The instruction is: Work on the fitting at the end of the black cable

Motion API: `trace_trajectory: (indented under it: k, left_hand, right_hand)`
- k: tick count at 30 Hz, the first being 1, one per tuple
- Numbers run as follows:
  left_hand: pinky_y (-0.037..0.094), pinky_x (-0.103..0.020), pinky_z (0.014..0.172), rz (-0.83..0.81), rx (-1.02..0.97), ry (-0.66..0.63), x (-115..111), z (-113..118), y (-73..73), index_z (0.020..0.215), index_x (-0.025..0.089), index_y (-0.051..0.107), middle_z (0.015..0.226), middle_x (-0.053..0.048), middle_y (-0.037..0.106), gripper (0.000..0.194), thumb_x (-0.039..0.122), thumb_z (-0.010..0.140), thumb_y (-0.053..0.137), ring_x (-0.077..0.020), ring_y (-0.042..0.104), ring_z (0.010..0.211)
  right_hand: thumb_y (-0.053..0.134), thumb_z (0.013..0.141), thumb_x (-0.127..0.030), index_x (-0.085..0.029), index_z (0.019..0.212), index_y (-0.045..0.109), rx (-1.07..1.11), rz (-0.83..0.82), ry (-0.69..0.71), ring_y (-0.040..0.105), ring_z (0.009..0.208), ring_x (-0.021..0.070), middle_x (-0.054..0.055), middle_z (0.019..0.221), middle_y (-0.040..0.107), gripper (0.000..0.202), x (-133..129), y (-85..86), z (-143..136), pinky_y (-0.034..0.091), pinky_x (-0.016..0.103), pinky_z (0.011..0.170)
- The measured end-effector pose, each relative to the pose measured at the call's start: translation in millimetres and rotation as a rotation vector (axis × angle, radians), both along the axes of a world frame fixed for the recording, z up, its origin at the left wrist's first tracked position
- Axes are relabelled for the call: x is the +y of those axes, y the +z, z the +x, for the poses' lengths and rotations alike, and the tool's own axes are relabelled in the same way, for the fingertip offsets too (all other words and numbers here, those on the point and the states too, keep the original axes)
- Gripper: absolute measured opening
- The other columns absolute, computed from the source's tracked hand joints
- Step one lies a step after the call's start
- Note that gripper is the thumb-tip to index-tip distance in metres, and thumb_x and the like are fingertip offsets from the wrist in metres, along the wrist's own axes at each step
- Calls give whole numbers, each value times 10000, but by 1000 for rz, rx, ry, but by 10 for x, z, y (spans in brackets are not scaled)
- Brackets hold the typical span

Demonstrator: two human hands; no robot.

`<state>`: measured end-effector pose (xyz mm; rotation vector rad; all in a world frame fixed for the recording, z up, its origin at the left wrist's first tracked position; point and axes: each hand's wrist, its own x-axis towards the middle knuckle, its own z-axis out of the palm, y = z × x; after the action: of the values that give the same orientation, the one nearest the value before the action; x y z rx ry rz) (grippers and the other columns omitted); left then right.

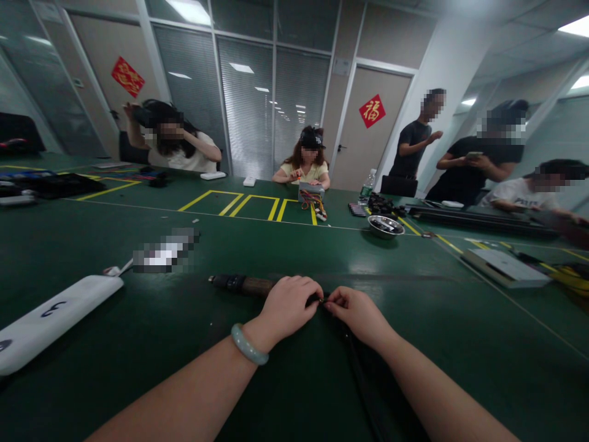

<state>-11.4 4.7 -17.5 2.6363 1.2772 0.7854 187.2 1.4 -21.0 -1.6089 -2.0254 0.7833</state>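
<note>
A slim rod with a black, ringed end section and a brown grip [255, 286], looking like a fishing rod handle, lies across the green table. My left hand [292, 307], with a pale green bangle at the wrist, lies over the rod and its fingers are curled around it. Close beside it, my right hand [354, 310] pinches at a small dark part near the left fingertips; the fingers mostly hide that part. From under the right hand, a long black strip [361, 374] runs down toward me; I cannot tell whether it is a sleeve or a strap.
A white power bank [59, 322] marked 3 and a blurred-out device [165, 250] lie at left. A steel bowl [385, 226] stands ahead to the right, and a grey box [506, 267] lies farther right. Several people sit or stand around the green table [257, 374].
</note>
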Motion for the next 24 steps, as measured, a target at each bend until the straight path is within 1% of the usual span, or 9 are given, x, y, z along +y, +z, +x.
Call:
trace_trajectory:
  k: [3, 6, 9, 14, 19, 24]
  left_hand:
    - [400, -353, 814, 1, 5, 4, 2, 6, -8, 928, 237, 616, 971, 12, 647, 119, 189, 820, 596, -195, 570, 918]
    - [398, -350, 800, 7, -7, 30, -2, 15, -5, 956, 237, 606, 957, 5, 646, 116, 245, 841, 594, -196, 570, 909]
    - [397, -343, 781, 6, -6, 42, -3, 19, 4, 944, 238, 602, 935, 10, 642, 97, 286, 862, 581, -192, 573, 891]
    - [403, -335, 785, 3, 10, 28, -8, 18, 13, 914, 248, 603, 945, 31, 637, 65, 242, 851, 585, -185, 571, 908]
    - [403, -344, 780, -5, 9, 23, -14, 14, 18, 910, 245, 596, 951, 32, 637, 61, 260, 851, 594, -188, 567, 904]
    - [394, -344, 789, 0, -2, 9, -10, 12, 21, 916, 240, 598, 957, 25, 638, 101, 194, 828, 585, -185, 563, 899]
  right_hand:
    - [608, 817, -316, -201, 839, 664, 0, -1, 0, 606, 651, 128, -4, 739, 690, 130, 11, -13, -1, 383, 215, 561]
    - [609, 811, -309, -195, 831, 662, 7, 0, 0, 606, 651, 130, 0, 739, 689, 127, 12, -10, 1, 381, 215, 559]
    - [613, 805, -303, -198, 833, 666, 6, -12, -8, 603, 642, 130, -1, 733, 688, 121, -1, 20, -1, 375, 216, 551]
    - [611, 804, -303, -198, 831, 671, -3, -18, -17, 592, 630, 130, 1, 715, 683, 124, -20, 57, -8, 361, 218, 541]
    - [599, 815, -315, -200, 835, 673, 12, -23, -5, 599, 642, 134, 2, 733, 689, 138, -6, 20, -2, 372, 219, 549]
    - [604, 812, -315, -198, 830, 674, 19, -22, -7, 600, 640, 134, 5, 728, 686, 138, -2, 2, 8, 374, 220, 551]
